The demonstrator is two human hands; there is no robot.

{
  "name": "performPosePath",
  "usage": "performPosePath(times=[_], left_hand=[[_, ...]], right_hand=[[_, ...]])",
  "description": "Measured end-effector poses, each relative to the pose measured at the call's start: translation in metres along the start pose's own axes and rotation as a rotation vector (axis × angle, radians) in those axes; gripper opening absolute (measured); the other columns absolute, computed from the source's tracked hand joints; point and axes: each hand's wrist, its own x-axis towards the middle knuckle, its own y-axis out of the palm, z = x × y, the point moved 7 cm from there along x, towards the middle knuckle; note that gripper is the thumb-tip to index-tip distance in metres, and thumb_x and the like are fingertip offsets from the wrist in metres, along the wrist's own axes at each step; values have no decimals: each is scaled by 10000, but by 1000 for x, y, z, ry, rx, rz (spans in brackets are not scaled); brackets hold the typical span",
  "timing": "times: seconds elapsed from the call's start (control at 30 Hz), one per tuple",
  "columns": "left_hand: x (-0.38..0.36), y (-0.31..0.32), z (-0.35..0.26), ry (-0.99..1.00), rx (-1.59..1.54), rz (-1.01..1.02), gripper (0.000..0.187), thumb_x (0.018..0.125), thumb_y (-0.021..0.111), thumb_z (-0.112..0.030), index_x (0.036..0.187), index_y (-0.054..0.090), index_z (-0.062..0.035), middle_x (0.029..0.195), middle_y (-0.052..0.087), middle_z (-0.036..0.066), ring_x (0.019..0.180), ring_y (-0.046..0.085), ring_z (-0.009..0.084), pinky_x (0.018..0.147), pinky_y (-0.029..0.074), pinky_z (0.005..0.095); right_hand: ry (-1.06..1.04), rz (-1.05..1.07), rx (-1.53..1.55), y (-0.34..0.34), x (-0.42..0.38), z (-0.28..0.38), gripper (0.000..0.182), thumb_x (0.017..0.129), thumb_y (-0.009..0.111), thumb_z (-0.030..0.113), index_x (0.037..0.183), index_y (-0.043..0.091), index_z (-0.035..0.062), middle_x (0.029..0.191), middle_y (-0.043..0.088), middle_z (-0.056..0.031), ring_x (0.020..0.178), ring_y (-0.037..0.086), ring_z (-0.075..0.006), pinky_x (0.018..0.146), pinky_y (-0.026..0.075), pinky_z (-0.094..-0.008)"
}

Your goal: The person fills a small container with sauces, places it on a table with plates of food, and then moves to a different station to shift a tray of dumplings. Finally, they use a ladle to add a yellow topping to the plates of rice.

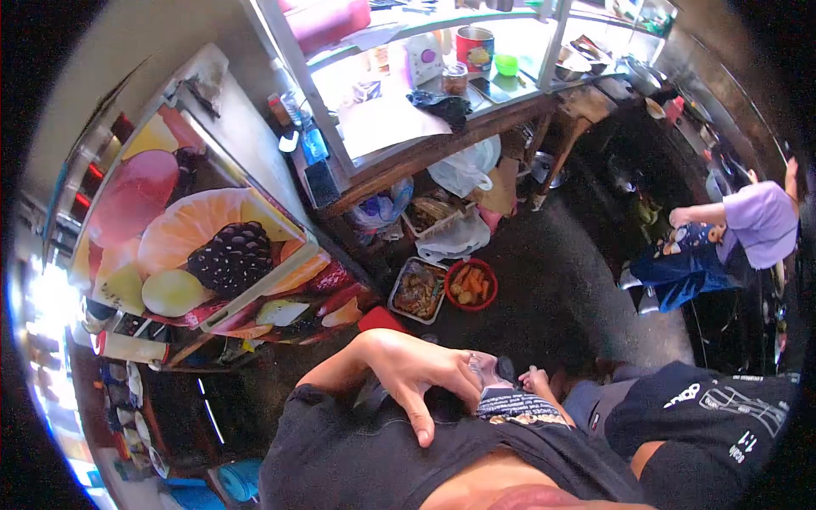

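My left hand [421,372] lies against the chest of my black T-shirt [365,450], thumb spread apart from the fingers. Its fingertips reach toward the white printed lettering [506,401] on dark cloth. Lower down, a small hand that looks like my right hand [535,380] shows beyond the shirt front; its fingers are too small to make out as open or closed. On the floor ahead of me stand a rectangular tray [394,303] of food and a red bowl [494,294] holding orange and pale pieces.
A fruit-printed fridge [204,246] stands at left. Ahead, a glass display case [357,174] rests on a wooden table, with plastic bags [467,166] underneath. Close on my right is a person in a black printed shirt [705,416]; farther off, another wears a purple top [763,223].
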Motion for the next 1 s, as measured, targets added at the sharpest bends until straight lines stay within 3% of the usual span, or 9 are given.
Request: performPosePath(times=[0.1, 0.23, 0.4, 0.47, 0.63, 0.8, 1.0], left_hand=[[-8, -5, 3, 1, -54, 15, 803, 642, 603, -638, 1047, 490, 46, 981, 527, 157, 1000, 494, 327, 863, 277, 430], [-4, -3, -1, 63, 133, -150, 818, 639, 600, -643, 1063, 481, 46, 1012, 519, 168, 1024, 480, 331, 889, 276, 439], [-8, 0, -3, 22, 104, -215, 825, 637, 603, -642, 1078, 471, 41, 1026, 512, 170, 1024, 474, 330, 874, 289, 436], [-14, -3, -7, 19, 102, -187, 723, 685, 600, -598, 1040, 501, 24, 1010, 537, 169, 1003, 489, 334, 866, 296, 425], [-23, -4, -5, -5, 1, -101, 658, 716, 600, -564, 1011, 519, 18, 967, 562, 168, 963, 509, 325, 858, 289, 423], [-14, -2, -4, 12, 172, -149, 773, 659, 607, -610, 1061, 470, 37, 990, 515, 168, 987, 488, 348, 863, 290, 445], [-17, 4, -6, 23, 180, -245, 754, 680, 593, -604, 1071, 485, 32, 1003, 533, 169, 1006, 491, 339, 886, 269, 457]], right_hand=[[99, -6, -30, 3, -9, 6, 568, 894, 322, 358, 640, 634, -42, 498, 500, -90, 357, 374, -164, 372, 411, -299], [32, 41, 44, 23, 5, 23, 568, 892, 324, 364, 631, 634, -34, 492, 496, -75, 353, 363, -153, 369, 410, -282], [-58, 12, 7, 42, 4, 60, 540, 878, 319, 349, 643, 634, -21, 512, 514, -67, 397, 458, -153, 380, 430, -275], [-88, -10, -24, 43, -18, 78, 535, 873, 321, 348, 650, 636, -23, 518, 519, -67, 410, 475, -155, 384, 434, -272], [-59, 26, -1, 41, -5, 66, 538, 877, 328, 348, 642, 634, -26, 506, 510, -69, 377, 439, -151, 371, 413, -261], [-40, 54, 63, 38, 7, 36, 548, 884, 332, 361, 640, 635, -23, 495, 494, -64, 397, 432, -140, 338, 327, -251], [-20, -14, -88, 45, 36, 4, 519, 860, 355, 380, 647, 645, 6, 507, 545, -58, 401, 437, -147, 387, 365, -294]])
